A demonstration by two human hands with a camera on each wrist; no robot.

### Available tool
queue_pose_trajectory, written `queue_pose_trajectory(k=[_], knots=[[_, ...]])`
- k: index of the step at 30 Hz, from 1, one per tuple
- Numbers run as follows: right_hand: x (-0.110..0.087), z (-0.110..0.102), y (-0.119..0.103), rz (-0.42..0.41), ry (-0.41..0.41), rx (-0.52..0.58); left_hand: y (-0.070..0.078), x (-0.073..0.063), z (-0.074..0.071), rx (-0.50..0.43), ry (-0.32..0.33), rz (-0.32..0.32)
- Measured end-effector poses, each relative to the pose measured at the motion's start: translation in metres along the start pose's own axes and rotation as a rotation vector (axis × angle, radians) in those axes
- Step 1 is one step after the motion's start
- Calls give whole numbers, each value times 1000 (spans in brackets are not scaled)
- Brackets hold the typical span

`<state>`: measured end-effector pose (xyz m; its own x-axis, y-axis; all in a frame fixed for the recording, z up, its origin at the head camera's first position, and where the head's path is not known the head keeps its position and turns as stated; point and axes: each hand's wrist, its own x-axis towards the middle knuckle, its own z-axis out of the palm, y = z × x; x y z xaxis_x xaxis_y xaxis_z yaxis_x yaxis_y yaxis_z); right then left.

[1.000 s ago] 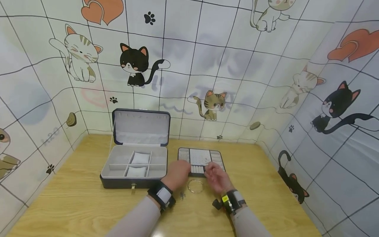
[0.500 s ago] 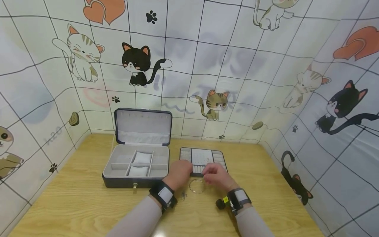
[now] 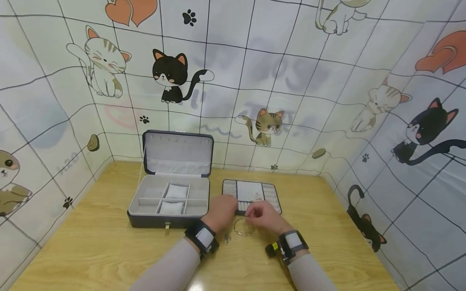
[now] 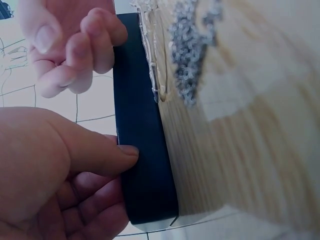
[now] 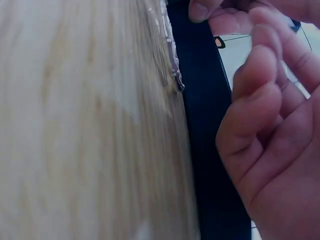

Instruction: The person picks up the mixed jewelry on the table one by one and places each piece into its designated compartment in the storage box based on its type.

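Observation:
A dark-edged jewelry tray [image 3: 249, 186] with pale ring rolls and side compartments lies on the table. My left hand [image 3: 222, 211] grips its front left part; in the left wrist view the thumb [image 4: 128, 150] presses on the dark front wall [image 4: 145, 115], with fingers behind. Over the tray's front right part is my right hand [image 3: 268, 218], its fingers [image 5: 260, 100] bent. Whether a small item sits between those fingertips cannot be made out. A thin gold bracelet [image 3: 235, 229] lies in front of the tray, beside a small heap of silver chain [image 4: 187, 55].
To the left stands a dark jewelry box [image 3: 167, 221] with its lid [image 3: 178, 153] raised. Two white cushions [image 3: 177, 191] sit in its compartments. A cat-patterned cloth [image 3: 225, 81] hangs behind and beside the wooden table [image 3: 91, 242].
My right hand has turned over from palm partly up and shifted slightly left along the tray's front. My left hand keeps its grip on the tray; the head view has shifted slightly.

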<state>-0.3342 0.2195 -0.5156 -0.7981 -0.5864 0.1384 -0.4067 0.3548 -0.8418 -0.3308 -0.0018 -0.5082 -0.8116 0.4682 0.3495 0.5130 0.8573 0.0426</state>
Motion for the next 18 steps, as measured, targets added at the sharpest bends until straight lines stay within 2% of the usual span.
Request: queue_pose_trajectory(k=[3,6,13,18], knots=[[2,1,-2,26,-24,-116,0,0,-1,6,7,2],[3,2,-3,55,-87,-179,0,0,-2,6,6,-3],[4,6,-7,59,-253,-217,0,0,-1,2,1,-12],[5,10,-11,106,-301,-264,0,1,-3,-21,-10,-20]])
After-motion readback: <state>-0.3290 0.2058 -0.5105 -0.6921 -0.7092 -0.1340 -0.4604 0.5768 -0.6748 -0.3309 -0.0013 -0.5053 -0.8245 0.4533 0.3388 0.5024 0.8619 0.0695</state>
